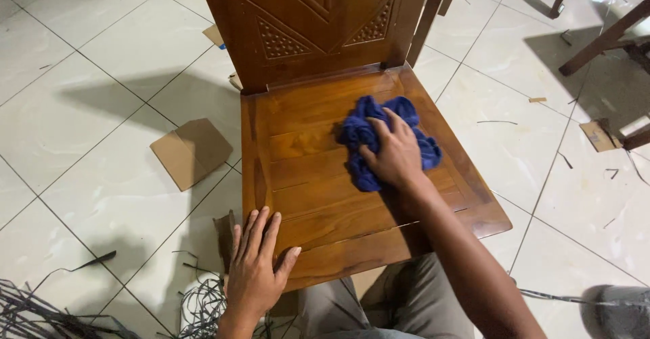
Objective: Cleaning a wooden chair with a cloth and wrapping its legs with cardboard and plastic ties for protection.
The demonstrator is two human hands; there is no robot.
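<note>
Nearest to me, at the bottom of the view, I see my own knees in grey trousers (399, 302) tucked just under the front edge of the wooden chair (305, 170). My left hand (256, 264) lies flat on the chair's front left corner, fingers spread and pointing away from me, thumb out to the right along the front slat; its grip is fully open and it holds nothing, only pressing on the wood. To its left, on the white tiled floor (88, 197), a tangle of thin dark strips (40, 308) spreads out of the lower corner. Further up, my right arm crosses the seat from the lower right, and my right hand (396, 156) rests palm down on a crumpled blue cloth (369, 132), fingers curled loosely over the top of it, so the grip is partly closed on the fabric and pins it against the seat. The cloth sits on the right half of the slatted seat, towards the back. Left of the chair a flat piece of brown cardboard (191, 151) lies on the tiles. Beyond the seat rises the carved backrest (318, 20), upright, and at the far right the dark legs of other furniture (606, 41) stand well apart from the chair.
</note>
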